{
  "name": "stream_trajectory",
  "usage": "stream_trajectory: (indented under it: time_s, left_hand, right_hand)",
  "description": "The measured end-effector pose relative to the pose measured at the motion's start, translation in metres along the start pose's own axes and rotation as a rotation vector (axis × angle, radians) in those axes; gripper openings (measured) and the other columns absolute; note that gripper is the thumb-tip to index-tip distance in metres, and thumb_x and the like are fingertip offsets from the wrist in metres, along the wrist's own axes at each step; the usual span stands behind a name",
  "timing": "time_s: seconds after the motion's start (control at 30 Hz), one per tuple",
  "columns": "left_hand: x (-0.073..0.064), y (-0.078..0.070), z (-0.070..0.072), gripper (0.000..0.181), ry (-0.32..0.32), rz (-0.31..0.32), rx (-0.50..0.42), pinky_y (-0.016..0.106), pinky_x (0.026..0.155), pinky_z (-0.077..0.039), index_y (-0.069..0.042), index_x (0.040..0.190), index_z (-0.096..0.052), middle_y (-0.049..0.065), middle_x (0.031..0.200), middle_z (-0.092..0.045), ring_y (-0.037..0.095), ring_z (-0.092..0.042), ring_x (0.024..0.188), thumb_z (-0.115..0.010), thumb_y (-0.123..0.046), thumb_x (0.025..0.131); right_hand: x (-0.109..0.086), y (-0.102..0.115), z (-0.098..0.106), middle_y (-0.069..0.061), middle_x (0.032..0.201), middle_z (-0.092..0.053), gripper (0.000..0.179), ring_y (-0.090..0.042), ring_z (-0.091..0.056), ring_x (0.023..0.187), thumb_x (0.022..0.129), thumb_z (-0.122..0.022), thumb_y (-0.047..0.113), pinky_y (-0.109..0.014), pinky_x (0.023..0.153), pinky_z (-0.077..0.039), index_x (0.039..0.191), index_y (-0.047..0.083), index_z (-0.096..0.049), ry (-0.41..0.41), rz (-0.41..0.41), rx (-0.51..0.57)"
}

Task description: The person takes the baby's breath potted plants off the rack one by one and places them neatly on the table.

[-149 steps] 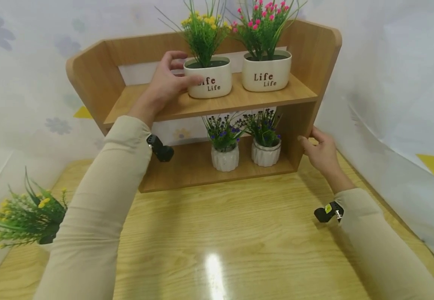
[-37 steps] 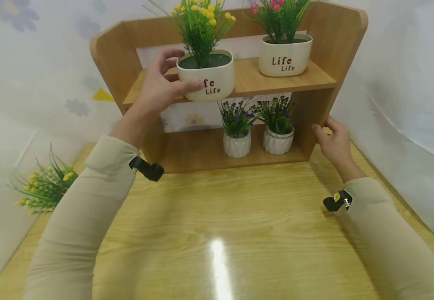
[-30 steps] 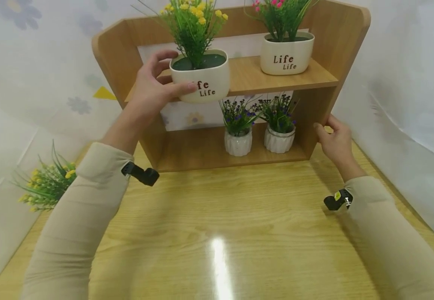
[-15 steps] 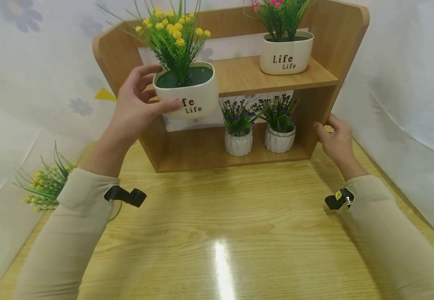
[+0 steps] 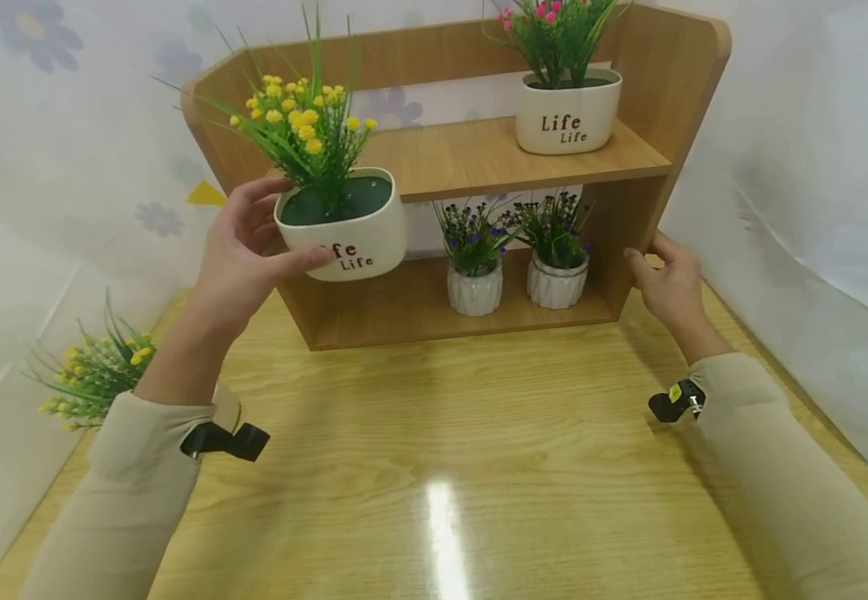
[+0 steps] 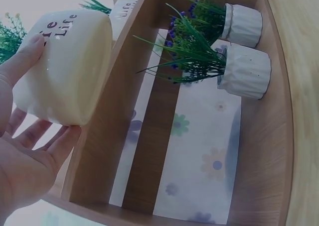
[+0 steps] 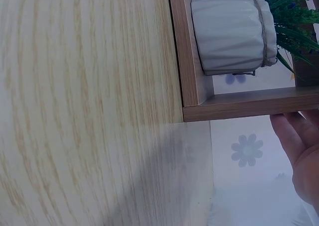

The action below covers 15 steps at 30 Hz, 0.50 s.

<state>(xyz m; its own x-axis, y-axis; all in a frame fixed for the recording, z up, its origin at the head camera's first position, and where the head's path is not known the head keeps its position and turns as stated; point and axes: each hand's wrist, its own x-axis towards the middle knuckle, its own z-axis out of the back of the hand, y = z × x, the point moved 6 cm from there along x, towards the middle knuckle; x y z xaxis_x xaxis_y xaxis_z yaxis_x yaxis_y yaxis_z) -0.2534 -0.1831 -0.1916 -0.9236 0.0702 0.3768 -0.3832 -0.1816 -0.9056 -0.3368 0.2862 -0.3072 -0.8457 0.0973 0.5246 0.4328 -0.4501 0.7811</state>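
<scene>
My left hand [image 5: 242,250] grips a cream oval flowerpot [image 5: 362,237] marked "Life" by its left end, thumb on the front and fingers behind. Yellow flowers [image 5: 302,117] and green grass blades rise from it. The pot hangs in front of the wooden shelf [image 5: 479,158], lower than its upper board and clear of it; in the left wrist view its underside [image 6: 92,71] shows. My right hand [image 5: 669,279] holds the shelf's right side panel near the bottom, its fingers [image 7: 294,131] against the outer face in the right wrist view.
A matching pot with pink flowers [image 5: 569,112] stands at the upper board's right. Two white ribbed pots [image 5: 474,292] with purple flowers stand on the lower board. Another yellow-flowered plant [image 5: 96,375] is at the left, its pot mostly behind my left forearm. The wooden table [image 5: 479,433] lies in front.
My left hand has taken the yellow-flowered pot off the upper board and brought it down, left and toward me. My right hand has stayed on the side panel.
</scene>
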Motion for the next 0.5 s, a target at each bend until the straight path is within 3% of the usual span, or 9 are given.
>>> stream_trajectory:
  time_s: [0.3, 0.5]
  left_hand:
    - [-0.028, 0.011, 0.007, 0.077, 0.015, -0.002, -0.009, 0.025, 0.085, -0.047, -0.019, 0.136, -0.04, 0.008, 0.132, -0.045, 0.025, -0.045, 0.12, -0.078, 0.001, 0.072]
    - [-0.039, 0.024, 0.011, 0.077, 0.019, 0.026, 0.002, 0.024, 0.082, -0.049, -0.02, 0.136, -0.039, 0.006, 0.136, -0.043, 0.025, -0.045, 0.122, -0.078, -0.001, 0.073]
  right_hand:
    - [0.002, -0.001, -0.002, -0.01, 0.097, -0.06, 0.025, -0.007, -0.06, 0.082, 0.089, -0.058, 0.007, -0.022, 0.059, -0.052, 0.11, -0.006, -0.062, -0.006, 0.011, 0.013]
    - [0.001, -0.001, -0.001, -0.01, 0.097, -0.06, 0.025, -0.006, -0.059, 0.086, 0.089, -0.057, 0.007, -0.021, 0.059, -0.052, 0.11, -0.005, -0.062, -0.003, 0.009, -0.008]
